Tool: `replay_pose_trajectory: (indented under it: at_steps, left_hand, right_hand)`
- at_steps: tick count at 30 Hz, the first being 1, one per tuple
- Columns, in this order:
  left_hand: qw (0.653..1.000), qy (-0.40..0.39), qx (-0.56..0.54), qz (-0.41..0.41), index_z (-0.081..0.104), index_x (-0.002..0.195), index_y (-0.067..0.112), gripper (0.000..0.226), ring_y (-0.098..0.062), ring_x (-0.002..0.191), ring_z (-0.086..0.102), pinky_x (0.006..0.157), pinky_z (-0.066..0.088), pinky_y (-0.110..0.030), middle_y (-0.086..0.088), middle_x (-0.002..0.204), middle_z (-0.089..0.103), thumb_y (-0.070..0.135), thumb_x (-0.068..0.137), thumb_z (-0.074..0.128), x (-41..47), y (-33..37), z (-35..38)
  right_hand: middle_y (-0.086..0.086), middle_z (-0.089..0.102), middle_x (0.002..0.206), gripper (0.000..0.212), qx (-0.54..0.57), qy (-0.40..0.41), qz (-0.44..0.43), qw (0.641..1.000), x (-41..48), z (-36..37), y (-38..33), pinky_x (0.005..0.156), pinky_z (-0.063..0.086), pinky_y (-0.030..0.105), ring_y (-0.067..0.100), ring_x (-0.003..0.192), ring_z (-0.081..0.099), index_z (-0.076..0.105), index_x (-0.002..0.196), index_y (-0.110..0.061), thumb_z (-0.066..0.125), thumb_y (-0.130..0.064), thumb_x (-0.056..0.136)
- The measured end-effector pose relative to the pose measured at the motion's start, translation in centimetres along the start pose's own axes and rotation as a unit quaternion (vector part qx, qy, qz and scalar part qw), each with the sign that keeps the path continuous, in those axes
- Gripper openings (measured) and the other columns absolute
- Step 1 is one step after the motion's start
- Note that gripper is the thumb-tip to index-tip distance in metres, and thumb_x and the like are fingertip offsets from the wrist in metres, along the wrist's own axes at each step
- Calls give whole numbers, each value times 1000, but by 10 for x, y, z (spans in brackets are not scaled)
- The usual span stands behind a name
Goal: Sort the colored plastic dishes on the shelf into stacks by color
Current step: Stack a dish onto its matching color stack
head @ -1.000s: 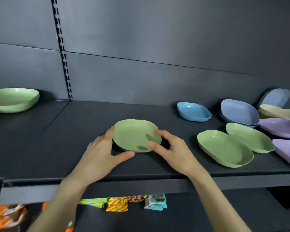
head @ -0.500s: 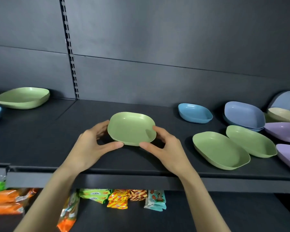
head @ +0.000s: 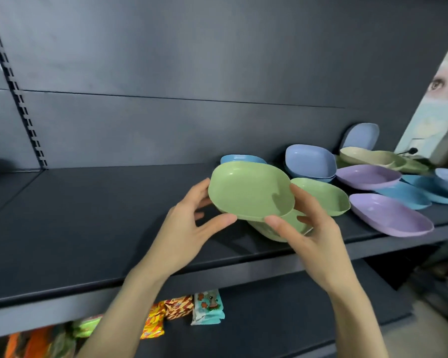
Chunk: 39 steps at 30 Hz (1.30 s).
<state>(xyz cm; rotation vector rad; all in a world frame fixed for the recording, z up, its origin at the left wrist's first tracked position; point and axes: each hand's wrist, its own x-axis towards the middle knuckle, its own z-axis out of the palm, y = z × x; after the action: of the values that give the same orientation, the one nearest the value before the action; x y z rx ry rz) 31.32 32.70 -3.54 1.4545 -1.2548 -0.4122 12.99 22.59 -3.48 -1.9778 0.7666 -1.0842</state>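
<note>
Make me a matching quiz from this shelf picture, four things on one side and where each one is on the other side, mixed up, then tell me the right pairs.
Things
1. top green dish
2. rearmost periwinkle dish
3. front purple dish
4. snack packets

Places
A. on the lower shelf
B. leaning against the back wall
C. pinched by its rim between the left hand and the right hand
D. lying near the front edge of the upper shelf

Pairs: 1-C, 2-B, 3-D, 4-A
</note>
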Motion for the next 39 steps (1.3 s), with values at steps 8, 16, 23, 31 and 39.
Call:
replay_pose_trajectory:
  at_steps: [8, 16, 23, 31, 39]
  left_hand:
    - [997, -75, 22, -10, 42, 130, 38, 65, 23, 113, 39, 88, 31, -1, 36, 120, 48, 47, 70, 67, 41, -7, 48]
    - [989, -130, 17, -69, 48, 128, 31, 67, 0, 122, 49, 107, 37, -24, 20, 126, 55, 41, 66, 72, 51, -17, 48]
    - [994, -44, 63, -74, 55, 116, 34, 52, 5, 106, 57, 83, 47, -7, 16, 116, 60, 33, 68, 77, 36, -20, 40]
    - [988, 69, 88, -108, 60, 119, 23, 67, -5, 104, 59, 84, 48, -13, 5, 117, 58, 46, 57, 72, 20, -26, 31]
    - [988, 60, 56, -131, 56, 120, 27, 75, -3, 100, 63, 87, 52, -21, 7, 112, 64, 49, 50, 73, 16, -23, 29]
  right_hand:
    - [-25, 63, 115, 61, 24, 13, 41, 999, 10, -40, 43, 84, 38, 1, -6, 114, 53, 55, 122, -36, 73, -49, 65]
    - [-15, 63, 115, 73, -21, 17, 71, 997, 3, -34, 69, 97, 46, 33, 8, 117, 52, 51, 126, -41, 68, -66, 59]
    - [-28, 65, 108, 62, 34, -36, 59, 997, 12, -30, 60, 90, 45, 12, -8, 107, 57, 54, 128, -36, 79, -34, 72]
    - [-13, 67, 117, 58, 97, -153, 34, 983, 46, -14, 58, 101, 47, 40, 6, 113, 60, 52, 131, -25, 75, -14, 79]
    - [-3, 46, 144, 62, 85, -134, 66, 985, 45, -13, 68, 105, 39, 20, -14, 118, 47, 59, 127, -21, 82, -24, 69]
